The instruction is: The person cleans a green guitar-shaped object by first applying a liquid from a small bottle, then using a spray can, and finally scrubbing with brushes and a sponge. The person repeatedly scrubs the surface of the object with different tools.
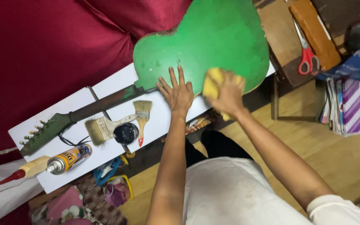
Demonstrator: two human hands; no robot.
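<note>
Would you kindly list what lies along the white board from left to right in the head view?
Glue bottle → spray can → wide brush → black jar → small brush → left hand → right hand holding a yellow sponge.

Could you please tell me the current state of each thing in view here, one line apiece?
green guitar: lying flat on the white board, paint worn.
left hand: flat, fingers spread, pressing the guitar's edge.
right hand: gripping a yellow sponge against the guitar.
two paintbrushes: lying unused.
spray can: on its side.
red-handled scissors: closed.
</note>
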